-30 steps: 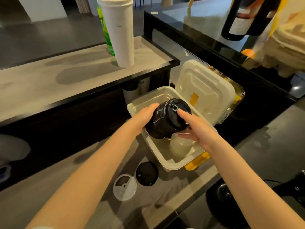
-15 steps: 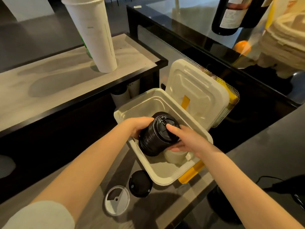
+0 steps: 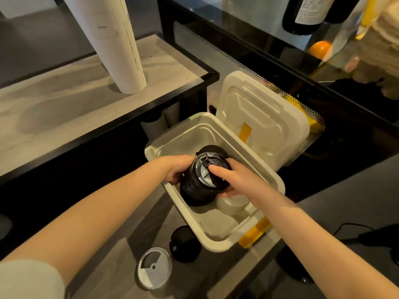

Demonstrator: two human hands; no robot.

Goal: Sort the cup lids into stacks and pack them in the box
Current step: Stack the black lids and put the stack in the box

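Lid stack [image 3: 197, 187] lower, inside box [image 3: 246, 148] rim

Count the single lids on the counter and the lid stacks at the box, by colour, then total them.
Black single lid: 1
Clear single lid: 1
Black stack: 1
Clear stack: 1
Total: 4
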